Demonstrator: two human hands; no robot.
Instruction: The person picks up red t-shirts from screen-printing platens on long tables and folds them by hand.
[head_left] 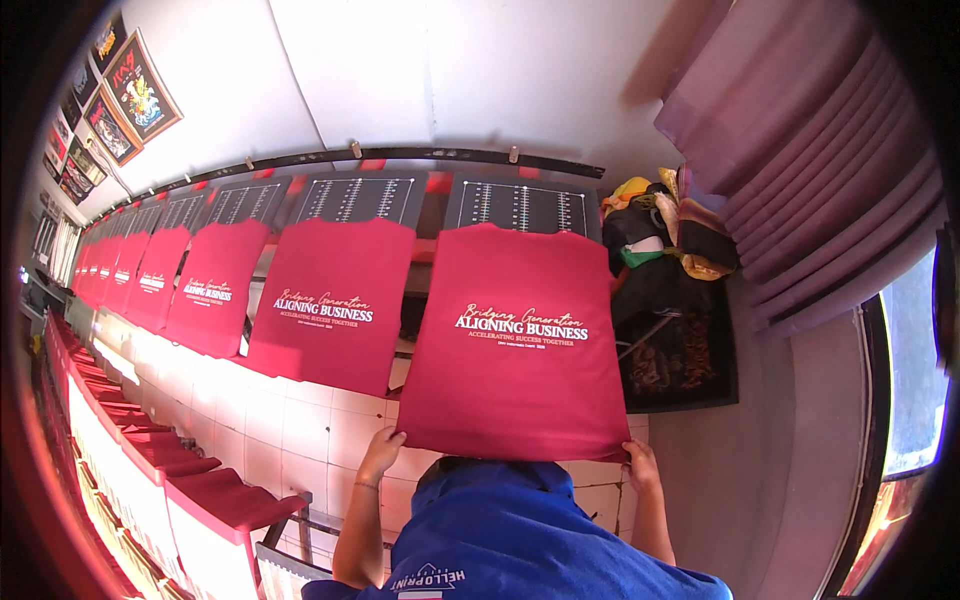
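A red T-shirt [515,390] with white and gold printing lies stretched over a dark printing board [522,205] marked with white ruler lines. My left hand [381,452] pinches the near left corner of its hem. At the near right corner, my right hand [641,466] grips the same hem, with its fingertips partly hidden by the cloth. Between both hands the hem hangs off the board's near side, close to my blue shirt. Just left, another red T-shirt [325,330] with the same print covers the neighbouring board [360,197].
More red shirts on boards run off to the far left along a black rail [430,155]. Behind me at left, a second row holds red cloth [225,495]. A pile of bags and cloths [665,235] sits at right, beside a purple curtain [810,160].
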